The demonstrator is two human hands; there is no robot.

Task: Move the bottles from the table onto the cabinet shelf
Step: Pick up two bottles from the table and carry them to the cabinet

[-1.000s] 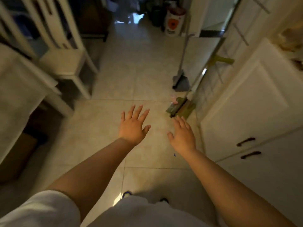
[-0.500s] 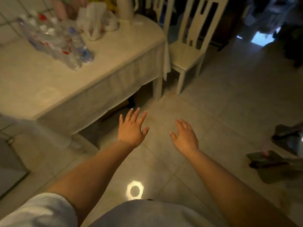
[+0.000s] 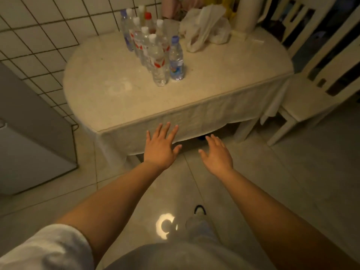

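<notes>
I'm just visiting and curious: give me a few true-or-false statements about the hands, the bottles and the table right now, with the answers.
1. Both hands, left hand and right hand, hold nothing. True.
2. The bottles lie on the floor. False: they stand upright on the table.
3. The nearest blue-capped bottle stands beside a white-capped one. True.
4. The left hand grips a bottle. False: its fingers are spread, short of the bottles.
5. A white plastic bag lies on the table. True.
</notes>
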